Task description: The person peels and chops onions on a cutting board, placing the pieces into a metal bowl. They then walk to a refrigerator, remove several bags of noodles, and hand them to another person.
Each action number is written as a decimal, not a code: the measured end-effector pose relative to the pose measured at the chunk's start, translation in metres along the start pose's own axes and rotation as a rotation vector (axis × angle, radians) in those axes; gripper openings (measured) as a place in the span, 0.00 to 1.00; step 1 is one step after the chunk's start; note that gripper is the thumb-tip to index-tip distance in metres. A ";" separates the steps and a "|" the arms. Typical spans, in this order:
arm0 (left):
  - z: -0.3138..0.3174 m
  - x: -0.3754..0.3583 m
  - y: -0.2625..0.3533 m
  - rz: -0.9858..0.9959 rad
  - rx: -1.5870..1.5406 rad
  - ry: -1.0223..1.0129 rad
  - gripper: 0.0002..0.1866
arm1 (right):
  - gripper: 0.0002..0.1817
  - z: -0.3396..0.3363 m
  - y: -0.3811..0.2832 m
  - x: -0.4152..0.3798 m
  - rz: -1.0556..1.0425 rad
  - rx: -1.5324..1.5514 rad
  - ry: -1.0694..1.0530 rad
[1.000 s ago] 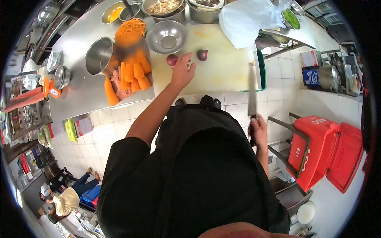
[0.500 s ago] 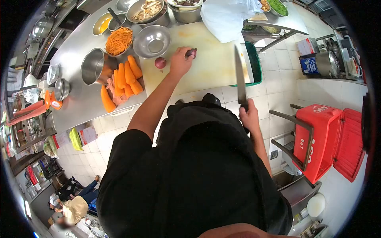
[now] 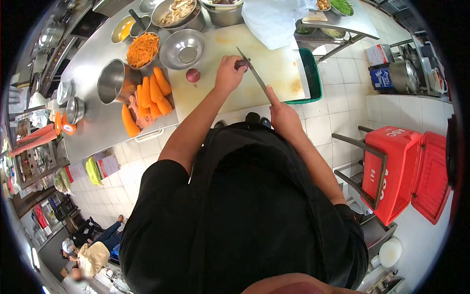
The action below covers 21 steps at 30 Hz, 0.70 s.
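My left hand (image 3: pixel 230 73) is closed on a small red onion (image 3: pixel 239 64) on the pale cutting board (image 3: pixel 220 100). Closed round a knife handle, my right hand (image 3: pixel 284 116) is at the board's front edge. The long knife blade (image 3: pixel 257 76) points up and left, its front part at the right side of the held onion; whether it touches cannot be told. Another red onion (image 3: pixel 193 75) lies on the board, left of my left hand. Above it stands an empty metal bowl (image 3: pixel 182 49).
Peeled carrots (image 3: pixel 152 93), a deep pot (image 3: pixel 110 83) and shredded carrot (image 3: pixel 143 50) are at the left. A white plastic bag (image 3: pixel 269 22) covers the board's far edge. Right are a green bin (image 3: pixel 309 73) and a red cooler (image 3: pixel 391 166). A person (image 3: pixel 93 255) is at the lower left.
My right hand has moved up and left, bringing the knife from the board's right side to the held onion. My left hand still holds the onion.
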<state>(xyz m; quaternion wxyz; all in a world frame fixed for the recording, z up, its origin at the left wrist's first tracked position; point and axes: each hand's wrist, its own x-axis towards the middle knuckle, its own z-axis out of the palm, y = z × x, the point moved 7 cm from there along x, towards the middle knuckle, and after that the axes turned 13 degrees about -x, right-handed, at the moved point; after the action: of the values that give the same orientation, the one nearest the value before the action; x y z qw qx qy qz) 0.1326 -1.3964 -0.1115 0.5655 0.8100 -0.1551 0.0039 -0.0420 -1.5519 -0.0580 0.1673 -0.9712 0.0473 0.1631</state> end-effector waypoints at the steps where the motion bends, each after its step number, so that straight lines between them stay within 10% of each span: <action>1: 0.000 0.000 0.000 0.001 -0.001 0.001 0.15 | 0.39 -0.001 -0.001 0.000 -0.002 -0.017 -0.004; 21: 0.000 0.008 -0.016 0.074 0.016 0.037 0.14 | 0.42 0.004 -0.016 0.059 -0.075 -0.123 0.044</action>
<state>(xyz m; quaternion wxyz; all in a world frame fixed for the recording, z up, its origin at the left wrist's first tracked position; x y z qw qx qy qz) 0.1449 -1.3930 -0.1245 0.5612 0.8080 -0.1747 0.0410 0.0146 -1.5374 -0.0757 0.1122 -0.9841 0.0044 0.1377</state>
